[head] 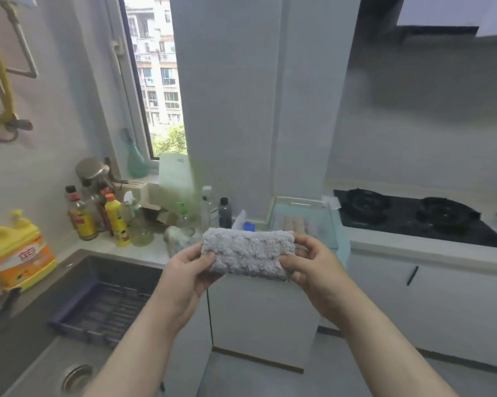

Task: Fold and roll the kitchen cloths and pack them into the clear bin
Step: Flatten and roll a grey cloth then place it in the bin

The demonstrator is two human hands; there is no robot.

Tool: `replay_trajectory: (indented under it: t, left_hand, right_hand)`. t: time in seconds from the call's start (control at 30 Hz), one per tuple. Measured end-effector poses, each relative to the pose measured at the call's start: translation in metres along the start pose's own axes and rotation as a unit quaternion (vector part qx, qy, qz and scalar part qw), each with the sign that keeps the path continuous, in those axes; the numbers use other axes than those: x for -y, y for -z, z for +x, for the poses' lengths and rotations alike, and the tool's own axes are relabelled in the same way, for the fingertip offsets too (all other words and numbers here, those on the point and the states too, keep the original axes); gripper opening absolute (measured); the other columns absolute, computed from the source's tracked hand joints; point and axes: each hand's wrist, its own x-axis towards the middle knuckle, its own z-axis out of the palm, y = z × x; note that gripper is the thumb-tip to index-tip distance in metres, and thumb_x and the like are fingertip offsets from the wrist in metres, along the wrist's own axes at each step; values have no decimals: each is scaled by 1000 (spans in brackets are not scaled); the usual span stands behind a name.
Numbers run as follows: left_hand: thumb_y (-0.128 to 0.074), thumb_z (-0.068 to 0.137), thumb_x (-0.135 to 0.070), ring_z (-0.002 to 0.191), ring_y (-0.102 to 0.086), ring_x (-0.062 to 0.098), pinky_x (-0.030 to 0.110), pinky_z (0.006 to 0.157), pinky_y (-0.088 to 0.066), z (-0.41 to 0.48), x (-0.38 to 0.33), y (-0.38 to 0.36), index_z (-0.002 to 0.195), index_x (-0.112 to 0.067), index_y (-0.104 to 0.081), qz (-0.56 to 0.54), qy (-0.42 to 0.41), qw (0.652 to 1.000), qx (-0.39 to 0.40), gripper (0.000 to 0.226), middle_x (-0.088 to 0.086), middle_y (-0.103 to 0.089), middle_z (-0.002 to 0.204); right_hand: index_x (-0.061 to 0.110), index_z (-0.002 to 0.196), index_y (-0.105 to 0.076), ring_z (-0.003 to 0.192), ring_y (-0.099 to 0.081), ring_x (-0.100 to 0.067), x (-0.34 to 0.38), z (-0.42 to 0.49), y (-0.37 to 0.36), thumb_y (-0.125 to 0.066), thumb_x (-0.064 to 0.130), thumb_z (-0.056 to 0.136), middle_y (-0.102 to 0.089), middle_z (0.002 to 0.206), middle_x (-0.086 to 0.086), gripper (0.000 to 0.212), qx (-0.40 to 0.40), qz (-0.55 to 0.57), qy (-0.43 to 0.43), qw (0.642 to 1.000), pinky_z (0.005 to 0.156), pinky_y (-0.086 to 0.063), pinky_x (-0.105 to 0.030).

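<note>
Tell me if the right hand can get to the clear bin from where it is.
Probably yes. The clear bin stands open-topped on the counter just behind the right hand, nothing between them, though both hands are busy holding the grey cloth.

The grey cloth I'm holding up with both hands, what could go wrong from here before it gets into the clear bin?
1. The folded grey cloth is pinched only at its ends by the left hand and right hand, in mid-air; it could unfold.
2. The clear bin already holds rolls, so space may be tight.
</note>
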Motion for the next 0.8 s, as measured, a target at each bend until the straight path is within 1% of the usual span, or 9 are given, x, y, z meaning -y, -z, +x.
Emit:
replay_trajectory:
  t: [0.1,0.23,0.37,0.47,0.53,0.6,0.67,0.73,0.8]
  left_hand:
    - [-44,92,7,82,-70,16,25,69,-58,38,10,-33,100,-2,-67,-7,14,1000,20,26,10,-74,93]
    - [-45,92,9,80,-71,16,24,65,-57,92,22,-60,100,-3,-67,0,25,999,43,27,9,-74,91]
    - [-43,90,12,85,-71,20,28,70,-58,159,42,-73,107,-3,-64,-15,33,998,60,31,12,-73,97]
    - [-40,90,13,95,-70,27,36,77,-59,218,58,-78,111,-4,-61,-65,49,994,71,34,16,-71,105]
    - [-40,90,13,96,-69,28,40,79,-59,263,68,-79,112,-2,-59,-95,61,991,68,34,18,-70,108]
    - [-40,90,13,97,-68,29,39,78,-59,307,77,-78,114,-1,-58,-101,79,990,67,34,20,-68,110]
    - [-40,92,12,101,-66,30,37,76,-59,348,85,-78,117,-1,-57,-91,104,987,77,33,20,-68,112]
    - [-40,93,11,99,-67,29,37,75,-59,381,93,-80,116,-1,-57,-75,130,984,97,32,18,-69,110]
    - [-40,93,11,97,-68,28,38,76,-59,408,104,-87,115,-3,-58,-54,154,979,119,32,17,-70,108]
  right_hand:
    - [7,110,-59,79,-65,-20,9,30,34,-57,-16,83,-70,83,-5,35,-35,-8,8,999,75,-51,-31]
    - [8,114,-59,86,-67,-24,12,74,65,-57,-16,82,-71,97,-13,40,-66,-25,4,998,85,-53,-41]
    - [15,105,-59,77,-63,-19,7,130,89,-54,-19,80,-70,88,-5,42,-84,-45,4,995,71,-49,-31]
    - [13,109,-60,78,-64,-18,-1,179,103,-51,-20,78,-70,99,-11,46,-71,-79,-1,994,65,-52,-26]
    - [12,109,-61,80,-65,-17,-7,216,109,-52,-20,77,-69,104,-12,47,-69,-106,-5,992,65,-53,-25]
    - [14,109,-63,88,-67,-18,-11,252,118,-60,-13,72,-70,107,-11,46,-62,-133,-16,989,70,-53,-25]
    - [17,112,-64,99,-66,-16,-10,283,131,-70,10,62,-70,112,-5,51,-38,-160,-44,985,78,-51,-25]
    - [20,117,-65,107,-64,-9,-6,311,144,-73,28,59,-68,118,4,59,-29,-174,-74,981,84,-50,-24]
    - [22,119,-65,108,-64,-6,-5,338,153,-71,30,64,-68,119,8,56,-18,-169,-99,980,83,-50,-18]
